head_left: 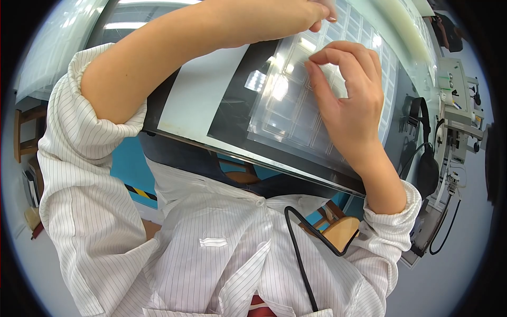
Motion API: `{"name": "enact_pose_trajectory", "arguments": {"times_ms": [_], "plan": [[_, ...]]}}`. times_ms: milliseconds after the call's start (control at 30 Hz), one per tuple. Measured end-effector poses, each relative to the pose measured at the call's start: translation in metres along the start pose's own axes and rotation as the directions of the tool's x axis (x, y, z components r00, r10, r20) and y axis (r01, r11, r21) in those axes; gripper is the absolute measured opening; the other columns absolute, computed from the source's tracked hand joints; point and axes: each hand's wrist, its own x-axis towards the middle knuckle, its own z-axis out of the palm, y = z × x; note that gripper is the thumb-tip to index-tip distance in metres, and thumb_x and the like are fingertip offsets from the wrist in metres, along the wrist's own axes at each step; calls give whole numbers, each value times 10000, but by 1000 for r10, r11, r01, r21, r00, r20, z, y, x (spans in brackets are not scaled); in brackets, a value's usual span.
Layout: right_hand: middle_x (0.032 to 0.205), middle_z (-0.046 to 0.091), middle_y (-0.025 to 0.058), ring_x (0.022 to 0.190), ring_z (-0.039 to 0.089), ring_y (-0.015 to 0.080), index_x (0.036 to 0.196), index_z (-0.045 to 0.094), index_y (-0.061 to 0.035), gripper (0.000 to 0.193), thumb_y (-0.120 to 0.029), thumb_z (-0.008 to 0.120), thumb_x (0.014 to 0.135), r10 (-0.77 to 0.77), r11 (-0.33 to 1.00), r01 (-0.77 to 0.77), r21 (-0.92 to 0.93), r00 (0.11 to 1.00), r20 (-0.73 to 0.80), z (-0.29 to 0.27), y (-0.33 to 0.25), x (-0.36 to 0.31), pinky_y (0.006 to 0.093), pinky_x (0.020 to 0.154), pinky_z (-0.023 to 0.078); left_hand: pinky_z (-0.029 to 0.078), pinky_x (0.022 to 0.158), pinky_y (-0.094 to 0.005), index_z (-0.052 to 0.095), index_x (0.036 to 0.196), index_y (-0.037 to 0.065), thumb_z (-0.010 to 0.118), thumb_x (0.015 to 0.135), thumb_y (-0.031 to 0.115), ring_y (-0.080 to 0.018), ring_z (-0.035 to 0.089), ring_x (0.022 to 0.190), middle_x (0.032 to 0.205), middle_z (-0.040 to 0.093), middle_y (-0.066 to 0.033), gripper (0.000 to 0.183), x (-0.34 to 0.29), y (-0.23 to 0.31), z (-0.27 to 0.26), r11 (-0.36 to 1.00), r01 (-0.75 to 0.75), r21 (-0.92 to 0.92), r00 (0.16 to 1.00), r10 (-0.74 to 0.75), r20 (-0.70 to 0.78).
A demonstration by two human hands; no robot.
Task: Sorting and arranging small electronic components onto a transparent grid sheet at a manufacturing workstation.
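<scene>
My left hand (pixel 298 16) reaches in over the far part of a clear plastic tray with many square compartments (pixel 277 119). Its fingers are pinched together near the upper edge of the view, and whatever may be between them is too small to make out. My right hand (pixel 354 84) hovers above the middle of the tray. Thumb and forefinger meet in a pinch, the other fingers curl loosely, and nothing I can name shows at the tips. Bright glare covers several compartments beneath the hands.
A white panel (pixel 198 92) lies on the dark tabletop (pixel 232 113) left of the tray. More clear trays (pixel 58 50) are stacked at far left. A black strap (pixel 422 113) hangs at the table's right side, with machinery (pixel 457 84) beyond. A black cable (pixel 298 248) crosses my coat.
</scene>
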Motion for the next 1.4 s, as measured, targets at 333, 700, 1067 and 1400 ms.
{"name": "enact_pose_trajectory", "arguments": {"times_ms": [333, 700, 1067, 1400], "plan": [[996, 680, 81, 935, 593, 258, 929, 707, -37, 148, -19, 766, 795, -19, 999, 17, -27, 998, -57, 3, -4, 5, 337, 822, 468, 436, 673, -267, 649, 933, -24, 569, 955, 135, -101, 510, 725, 773, 598, -28, 180, -3, -2, -1, 994, -95, 61, 994, 98, -39], [1040, 639, 39, 937, 556, 74, 1081, 633, 46, 150, -79, 635, 998, 233, 880, -162, 446, 966, -110, -27, 10, 4, 194, 817, 432, 414, 555, -278, 658, 957, 14, 681, 935, 534, -94, 519, 688, 730, 570, -21, 520, -10, 1, -3, 990, -121, -69, 945, 136, 296], [1002, 664, 57, 862, 609, 190, 1007, 678, -11, 156, -32, 729, 861, 139, 971, -147, 190, 989, 54, -18, -17, -19, 313, 813, 471, 439, 707, -229, 674, 993, -5, 582, 1030, 265, -81, 523, 751, 784, 600, -8, 287, 4, -6, 7, 969, -162, -185, 972, 190, 142], [966, 686, 76, 867, 602, 267, 947, 735, 1, 206, 23, 777, 746, -99, 992, 98, -84, 995, -19, -6, -29, -30, 351, 778, 497, 453, 703, -260, 668, 977, -17, 574, 1002, 219, -106, 537, 722, 778, 639, -33, 255, -1, 1, 15, 997, -26, 78, 992, 16, 124]]}}
